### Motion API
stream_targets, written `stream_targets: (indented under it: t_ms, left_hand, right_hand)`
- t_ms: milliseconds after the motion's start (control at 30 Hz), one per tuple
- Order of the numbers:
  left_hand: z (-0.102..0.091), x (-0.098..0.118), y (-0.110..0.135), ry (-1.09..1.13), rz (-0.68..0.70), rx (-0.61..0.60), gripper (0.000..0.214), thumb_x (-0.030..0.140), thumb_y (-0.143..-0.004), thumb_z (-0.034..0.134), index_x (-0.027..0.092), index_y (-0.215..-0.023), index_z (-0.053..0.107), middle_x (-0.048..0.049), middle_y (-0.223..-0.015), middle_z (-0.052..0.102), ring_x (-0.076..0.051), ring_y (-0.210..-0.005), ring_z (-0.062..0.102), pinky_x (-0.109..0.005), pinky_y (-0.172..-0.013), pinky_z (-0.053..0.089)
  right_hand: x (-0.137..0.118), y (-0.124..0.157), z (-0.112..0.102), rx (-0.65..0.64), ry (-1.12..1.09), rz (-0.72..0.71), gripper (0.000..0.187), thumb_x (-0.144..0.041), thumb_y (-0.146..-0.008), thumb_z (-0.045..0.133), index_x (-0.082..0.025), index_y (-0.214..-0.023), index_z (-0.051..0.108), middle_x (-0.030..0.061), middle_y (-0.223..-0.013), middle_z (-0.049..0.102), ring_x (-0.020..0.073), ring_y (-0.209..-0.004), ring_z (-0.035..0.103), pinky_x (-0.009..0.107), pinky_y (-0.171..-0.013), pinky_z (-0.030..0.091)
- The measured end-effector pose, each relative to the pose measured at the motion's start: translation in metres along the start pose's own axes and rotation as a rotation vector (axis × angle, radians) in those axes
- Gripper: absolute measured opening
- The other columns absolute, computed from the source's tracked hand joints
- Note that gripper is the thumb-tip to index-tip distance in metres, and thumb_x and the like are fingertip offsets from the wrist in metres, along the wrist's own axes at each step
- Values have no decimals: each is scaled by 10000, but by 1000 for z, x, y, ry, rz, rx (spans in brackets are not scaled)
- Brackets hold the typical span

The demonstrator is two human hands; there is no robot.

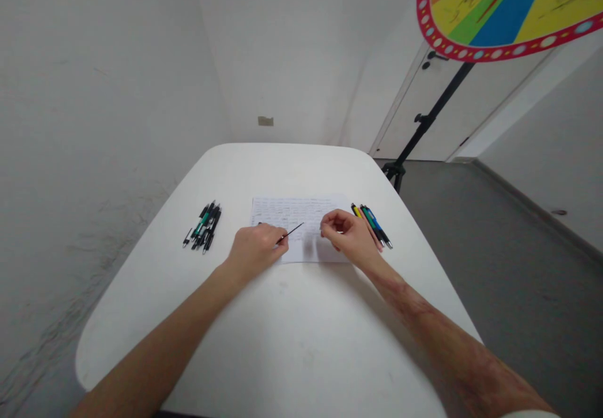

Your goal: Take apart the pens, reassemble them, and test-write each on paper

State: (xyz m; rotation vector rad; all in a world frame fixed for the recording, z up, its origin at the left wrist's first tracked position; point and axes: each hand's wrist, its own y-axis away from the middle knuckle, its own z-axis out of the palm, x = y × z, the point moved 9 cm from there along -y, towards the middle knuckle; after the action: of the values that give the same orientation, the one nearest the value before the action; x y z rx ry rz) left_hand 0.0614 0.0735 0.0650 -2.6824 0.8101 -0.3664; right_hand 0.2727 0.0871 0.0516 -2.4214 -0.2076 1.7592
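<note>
My left hand (261, 244) is closed over the left part of a written sheet of paper (301, 207). A thin dark pen refill (295, 228) sticks out from between its thumb and fingers, pointing right and away from me. A small dark tip also shows behind this hand's knuckles; I cannot tell what it belongs to. Over the right part of the sheet, my right hand (346, 234) is pinched, thumb against fingertips. Whatever it holds, if anything, is too small to make out. The two hands are apart, and the refill's tip lies between them.
Several black and green pens (203, 228) lie in a pile on the left of the white table (301, 336). More coloured pens (377, 226) lie right of the sheet, partly behind my right hand. A colourful wheel (499, 12) on a black stand (424, 122) rises beyond the right edge.
</note>
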Motion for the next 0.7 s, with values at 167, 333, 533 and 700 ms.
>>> stream_targets:
  t_ms: [167,333,533,700]
  left_hand:
    - [2,3,22,15,122,138,314,315,-1113,553,217,-1013,834,-65,-836,810,-179,-748,722,-309,-707,541]
    - [3,9,27,-29,200,165,318,307,-1129,548,217,-988,818,-50,-819,803,-182,-728,710,-346,-701,523]
    - [3,13,27,-46,232,182,315,294,-1133,547,218,-981,813,-45,-815,803,-184,-728,713,-351,-700,500]
    - [4,11,27,-32,232,178,296,294,-1130,552,224,-1004,811,-49,-835,811,-189,-749,721,-349,-706,498]
  right_hand:
    - [27,11,21,148,-424,66,274,-452,-819,796,-227,-884,654,27,-805,767,112,-496,519,269,-464,446]
    - [41,20,31,144,-442,93,328,-497,-797,870,-221,-893,722,19,-787,745,110,-490,518,284,-470,462]
    - [41,20,31,145,-427,101,342,-517,-768,902,-230,-883,756,3,-768,708,112,-499,519,286,-475,450]
    - [39,19,30,151,-421,102,370,-551,-766,904,-234,-899,768,9,-802,718,112,-502,512,290,-474,444]
